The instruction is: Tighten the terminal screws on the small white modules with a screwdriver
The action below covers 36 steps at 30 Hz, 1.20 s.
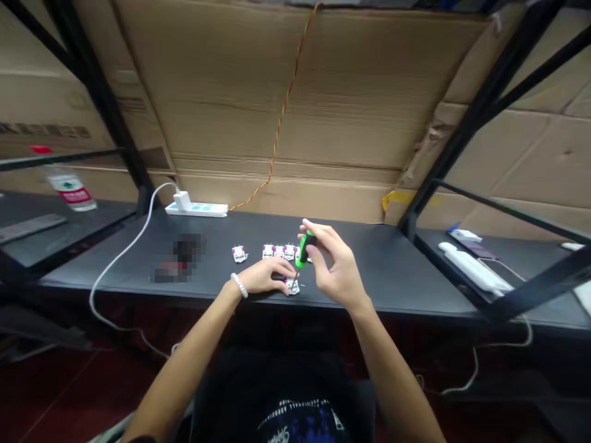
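Note:
In my right hand point(335, 261) is a green and black screwdriver point(302, 251), gripped by its handle near the top and held nearly upright. Its thin shaft slants down to a small white part point(292, 287) near the table's front edge. My left hand point(268, 275), with a white bead bracelet on the wrist, holds that part against the tabletop with its fingertips. Just beyond my hands stands a row of several similar white parts with purple bits point(279, 251), partly hidden by the screwdriver. Another such white part point(239, 253) sits apart to the left.
A white power strip point(197, 210) with a plugged-in charger lies at the back left; its white cable point(133, 243) loops over the front edge. Black shelf posts point(443, 166) stand at both sides. Cardboard point(258, 92) backs the dark table point(406, 283). A blurred patch covers something at left.

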{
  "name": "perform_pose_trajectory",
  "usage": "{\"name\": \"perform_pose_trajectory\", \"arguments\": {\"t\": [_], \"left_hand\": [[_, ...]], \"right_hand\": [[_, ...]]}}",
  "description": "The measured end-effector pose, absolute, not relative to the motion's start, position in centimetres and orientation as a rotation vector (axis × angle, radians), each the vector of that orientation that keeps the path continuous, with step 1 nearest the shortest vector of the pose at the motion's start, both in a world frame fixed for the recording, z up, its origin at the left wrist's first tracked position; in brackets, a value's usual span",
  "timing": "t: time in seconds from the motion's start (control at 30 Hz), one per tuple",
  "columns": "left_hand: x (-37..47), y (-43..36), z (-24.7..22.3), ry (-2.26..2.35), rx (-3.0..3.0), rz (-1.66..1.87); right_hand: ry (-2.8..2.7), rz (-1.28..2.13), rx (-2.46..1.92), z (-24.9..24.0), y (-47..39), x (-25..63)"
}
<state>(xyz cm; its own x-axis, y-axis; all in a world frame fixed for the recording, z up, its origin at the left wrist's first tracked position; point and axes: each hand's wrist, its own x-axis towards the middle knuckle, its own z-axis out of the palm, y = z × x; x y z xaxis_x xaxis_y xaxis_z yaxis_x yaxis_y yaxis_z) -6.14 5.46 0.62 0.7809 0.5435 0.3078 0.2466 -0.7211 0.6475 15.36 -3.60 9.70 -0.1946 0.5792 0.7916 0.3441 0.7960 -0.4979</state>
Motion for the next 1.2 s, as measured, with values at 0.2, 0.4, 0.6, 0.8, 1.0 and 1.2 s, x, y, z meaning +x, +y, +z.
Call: {"name": "perform_pose_trajectory", "arguments": {"t": [0.2,0.4,0.6,0.8,1.0,1.2], "left_hand": [[-6.2,5.4,0.6,0.585,2.381,0.671],[-6.2,5.5,0.5,0.578,2.379,0.664],[-6.2,5.4,0.5,0.59,2.391,0.665],[-6.2,5.4,0.5,0.568,2.388,0.677],[-6.3,5.3,0.5,0.587,2.392,0.651],[-6.2,5.3,0.4,0.593,2.397,0.663]], "right_hand": [[-1.716,0.116,-0.755,9.8,-2.7,14.9],[-1.782,0.301,-0.735,9.8,-2.3,15.1],[-1.67,0.165,-0.813,9.8,-2.6,15.2],[-1.757,0.222,-0.758,9.7,-2.4,15.2],[-1.721,0.204,-0.731,10.1,-2.1,14.7],[-1.762,0.203,-0.658,9.8,-2.1,14.5]]}}
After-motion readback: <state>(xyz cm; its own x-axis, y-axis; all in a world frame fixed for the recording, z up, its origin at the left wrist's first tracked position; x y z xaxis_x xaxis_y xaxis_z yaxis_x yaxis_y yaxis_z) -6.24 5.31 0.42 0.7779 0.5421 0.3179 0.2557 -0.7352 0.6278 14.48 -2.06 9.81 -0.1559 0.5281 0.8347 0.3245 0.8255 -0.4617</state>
